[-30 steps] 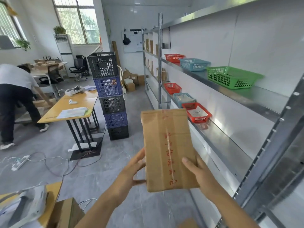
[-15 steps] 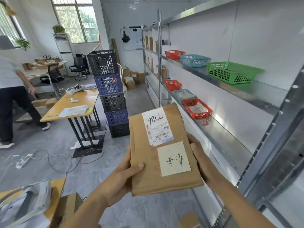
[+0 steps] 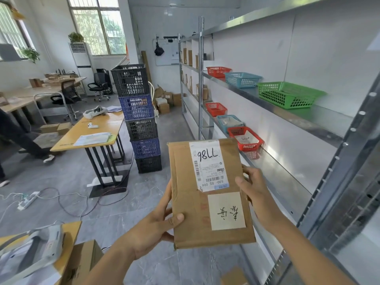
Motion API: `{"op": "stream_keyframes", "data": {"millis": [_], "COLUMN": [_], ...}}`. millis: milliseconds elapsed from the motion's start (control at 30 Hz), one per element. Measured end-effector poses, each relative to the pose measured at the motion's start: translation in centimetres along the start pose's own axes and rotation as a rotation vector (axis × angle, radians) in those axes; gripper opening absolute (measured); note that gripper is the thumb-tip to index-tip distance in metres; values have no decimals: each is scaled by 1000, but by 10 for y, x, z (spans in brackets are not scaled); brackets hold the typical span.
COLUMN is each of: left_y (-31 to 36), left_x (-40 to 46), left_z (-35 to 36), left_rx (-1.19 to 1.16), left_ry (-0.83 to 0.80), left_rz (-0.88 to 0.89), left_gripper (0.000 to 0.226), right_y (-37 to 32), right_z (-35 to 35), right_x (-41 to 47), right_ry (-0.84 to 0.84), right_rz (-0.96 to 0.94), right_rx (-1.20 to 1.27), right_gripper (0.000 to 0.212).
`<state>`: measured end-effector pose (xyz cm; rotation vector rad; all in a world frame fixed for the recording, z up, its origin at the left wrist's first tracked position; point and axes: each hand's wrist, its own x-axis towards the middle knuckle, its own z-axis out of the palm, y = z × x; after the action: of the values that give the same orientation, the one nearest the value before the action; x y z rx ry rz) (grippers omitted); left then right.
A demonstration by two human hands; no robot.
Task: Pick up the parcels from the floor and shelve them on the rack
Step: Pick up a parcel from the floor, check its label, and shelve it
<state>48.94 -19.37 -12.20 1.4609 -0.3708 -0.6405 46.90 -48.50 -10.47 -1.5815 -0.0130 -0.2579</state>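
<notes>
Steel rack (image 3: 273, 161) right of fingers | both hands grasping parcel (image 3: 207, 194): left hand (image 3: 152, 229) thumb on face, right hand (image 3: 255, 194) fingers (image 3: 249, 173) curled round edge

On my right I see the metal rack (image 3: 287, 171), whose upper shelf carries a red basket (image 3: 218, 71), a blue basket (image 3: 241, 79) and a green basket (image 3: 286, 95) in a row, well apart from each other. The shelf below holds another red basket (image 3: 216, 109), a blue one (image 3: 229, 122) and a red one (image 3: 245, 138) close together. On the grey floor (image 3: 72, 182) stand a stack of crates (image 3: 137, 118) and a wooden table (image 3: 96, 130), with a power strip (image 3: 27, 200) and loose cables (image 3: 67, 204) lying near its foot.
</notes>
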Motion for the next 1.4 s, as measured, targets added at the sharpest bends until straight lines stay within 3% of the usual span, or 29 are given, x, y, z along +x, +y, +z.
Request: {"op": "stream_keyframes", "data": {"millis": [133, 233, 300, 367, 467, 533, 633, 733, 900, 1033, 1133, 1200, 1267, 1333, 1400], "left_y": [2, 12, 22, 28, 36, 39, 36, 31, 32, 22, 13, 10, 11, 16, 30], "left_x": [2, 3, 8, 20, 41, 49, 47, 39, 40, 43, 40, 38, 38, 41, 45], "left_z": [-2, -3, -2, -4, -11, -10, -2, 2, 6, 10, 15, 13, 10, 7, 8], "left_rx": [120, 218, 164, -46, -303, -379, -372, -381, -352, -315, -289, -247, -169, -66, 49], "left_ry": [9, 95, 283, 526, 770, 818, 796, 629, 681, 579, 484, 380, 290, 249, 284], "left_rz": [65, 159, 230, 263, 189, 117, -17, -182, -101, -71, -93, -164, -180, -140, -40], "left_gripper": [88, 73, 56, 45, 48, 32, 31, 41, 14, 18, 26, 34, 44, 49, 46], "right_y": [-28, -41, -46, -46, -37, -29, -21, -18, -21, -17, -15, -17, -24, -32, -38], "right_z": [-20, -35, -40, -37, -24, -17, -16, -21, -25, -28, -33, -42, -51, -58, -67], "right_x": [18, 23, 24, 26, 32, 35, 35, 32, 24, 20, 19, 20, 21, 20, 21], "right_ry": [5, -60, 15, 86, 113, 120, 121, 66, -146, -88, 0, 42, -18, -83, -55], "right_rz": [42, 73, 47, 18, 33, 32, 28, 68, 84, 112, 120, 100, 68, 39, -15], "right_rx": [-103, -94, -32, 34, -40, -142, -229, -277, -562, -272, -226, -247, -368, -492, -456], "right_gripper": [108, 81, 53, 28, 23, 29, 29, 48, 34, 37, 44, 64, 89, 80, 52]}}
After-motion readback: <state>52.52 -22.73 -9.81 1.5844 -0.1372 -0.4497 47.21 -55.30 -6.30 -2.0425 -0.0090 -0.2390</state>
